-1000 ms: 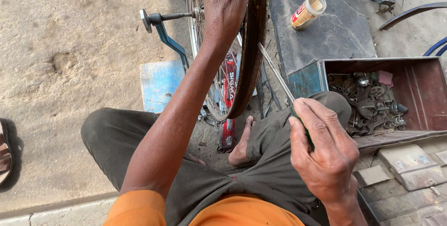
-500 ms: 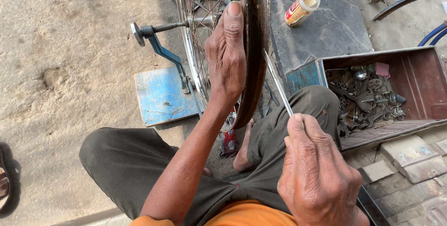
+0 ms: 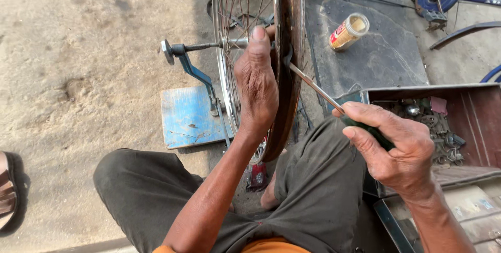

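Sandy ground outdoors: left hand (image 3: 257,88) grips the rusty wheel rim (image 3: 288,49); right hand (image 3: 395,146), fist closed, presses a screwdriver (image 3: 317,87) tip against it.

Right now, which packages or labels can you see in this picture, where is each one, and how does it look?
Small can: lies on its side on the dark mat, right of the bicycle wheel; a cylinder with a red, yellow and white label, open end pale.
Red label: low on the ground between the person's legs, below the wheel; small, red with dark parts, partly hidden.
No signs or screens are in view.
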{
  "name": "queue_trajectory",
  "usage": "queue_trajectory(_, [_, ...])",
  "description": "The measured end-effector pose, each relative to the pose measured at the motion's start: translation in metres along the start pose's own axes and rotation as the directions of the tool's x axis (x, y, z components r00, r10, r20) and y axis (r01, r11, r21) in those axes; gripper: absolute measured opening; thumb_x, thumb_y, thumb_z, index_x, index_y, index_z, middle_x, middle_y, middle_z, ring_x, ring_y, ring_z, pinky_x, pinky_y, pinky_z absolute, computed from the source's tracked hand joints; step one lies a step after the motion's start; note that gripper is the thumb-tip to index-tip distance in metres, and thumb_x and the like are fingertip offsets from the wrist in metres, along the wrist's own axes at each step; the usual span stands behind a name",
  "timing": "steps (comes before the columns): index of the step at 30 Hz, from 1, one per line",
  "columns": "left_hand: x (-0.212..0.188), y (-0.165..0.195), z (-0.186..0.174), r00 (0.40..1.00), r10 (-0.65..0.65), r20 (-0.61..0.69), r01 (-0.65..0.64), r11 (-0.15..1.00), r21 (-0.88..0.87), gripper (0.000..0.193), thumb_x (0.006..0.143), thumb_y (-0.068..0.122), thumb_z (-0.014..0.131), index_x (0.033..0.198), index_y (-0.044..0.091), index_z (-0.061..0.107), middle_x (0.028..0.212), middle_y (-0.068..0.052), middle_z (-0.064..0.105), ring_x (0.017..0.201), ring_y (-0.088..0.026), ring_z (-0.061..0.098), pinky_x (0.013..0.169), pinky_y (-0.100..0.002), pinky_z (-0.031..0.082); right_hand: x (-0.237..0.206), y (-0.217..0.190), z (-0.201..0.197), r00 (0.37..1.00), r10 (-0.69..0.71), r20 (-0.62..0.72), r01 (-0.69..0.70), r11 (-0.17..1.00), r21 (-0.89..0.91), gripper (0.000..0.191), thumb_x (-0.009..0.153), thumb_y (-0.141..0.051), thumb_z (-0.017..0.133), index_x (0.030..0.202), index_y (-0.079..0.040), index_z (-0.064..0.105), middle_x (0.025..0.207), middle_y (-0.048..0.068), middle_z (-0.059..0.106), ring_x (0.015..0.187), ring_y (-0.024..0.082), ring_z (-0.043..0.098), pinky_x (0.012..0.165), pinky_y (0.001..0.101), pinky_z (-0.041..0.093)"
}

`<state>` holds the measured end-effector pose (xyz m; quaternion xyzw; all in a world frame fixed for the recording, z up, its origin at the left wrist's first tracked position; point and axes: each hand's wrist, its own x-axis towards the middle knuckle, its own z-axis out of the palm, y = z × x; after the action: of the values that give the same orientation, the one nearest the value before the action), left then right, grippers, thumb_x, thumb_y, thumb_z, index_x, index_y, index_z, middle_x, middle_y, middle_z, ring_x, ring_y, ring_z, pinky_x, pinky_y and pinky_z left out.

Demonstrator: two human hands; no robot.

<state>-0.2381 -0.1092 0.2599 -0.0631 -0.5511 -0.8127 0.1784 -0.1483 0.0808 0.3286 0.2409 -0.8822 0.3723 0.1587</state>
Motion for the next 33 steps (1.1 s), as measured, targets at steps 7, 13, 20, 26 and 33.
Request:
queue_trajectory(7, [0.000,-0.001,-0.001,0.996,-0.060,-0.061,0.066,0.992,0.107,0.060,0.113,0.048,0.037,0.119,0.001,0.074,0.070,0.004,0.043,0.063,-0.008,0.040,0.056,-0.029,0.037,0.004,-0.071,-0.015,0.979,-0.135,0.153,0.202,0.758,-0.620,0.038,0.081,0.001,0.074,0.118,0.008,0.070,0.100,0.024,0.074,0.084,0.032,0.075,0.066,0.0371,0.061])
queue_trajectory(13, [-0.008,0.001,-0.001,0.995,0.062,-0.073,-0.044,0.973,0.228,0.059,0.114,0.047,0.036,0.124,0.000,0.071,0.071,0.003,0.039,0.066,-0.009,0.037,0.058,-0.029,0.034,-0.031,-0.054,0.016,0.980,-0.145,0.134,0.197,0.694,-0.692,0.038,0.086,-0.001,0.078,0.121,0.010,0.069,0.093,0.021,0.072,0.078,0.029,0.075,0.060,0.0360,0.060])
queue_trajectory(20, [0.004,0.005,-0.001,0.997,-0.002,-0.077,0.016,0.983,0.184,0.059,0.114,0.044,0.034,0.119,-0.001,0.071,0.071,0.002,0.046,0.065,-0.010,0.043,0.057,-0.029,0.039,0.032,-0.018,-0.008,0.974,-0.183,0.133,0.203,0.967,-0.157,0.035,0.092,0.000,0.072,0.125,0.005,0.063,0.104,0.018,0.073,0.090,0.023,0.076,0.073,0.0285,0.062])
queue_trajectory(26, [0.004,0.018,0.001,0.993,-0.088,-0.081,0.091,0.995,0.030,0.065,0.112,0.050,0.032,0.114,-0.001,0.074,0.072,-0.003,0.065,0.062,-0.010,0.054,0.057,-0.029,0.044,0.011,0.018,-0.023,0.969,-0.170,0.181,0.205,0.958,-0.201,0.042,0.089,-0.001,0.074,0.130,-0.001,0.065,0.096,0.014,0.074,0.078,0.020,0.073,0.063,0.0302,0.057])
queue_trajectory(33, [0.001,0.011,0.000,0.998,-0.041,-0.052,0.045,0.996,0.073,0.062,0.112,0.047,0.033,0.118,-0.001,0.071,0.077,-0.002,0.064,0.069,-0.011,0.058,0.063,-0.030,0.049,0.007,-0.053,-0.012,0.919,-0.092,0.383,0.364,0.568,-0.738,0.054,0.083,-0.004,0.071,0.135,0.008,0.064,0.079,0.014,0.064,0.064,0.022,0.067,0.045,0.0327,0.053])
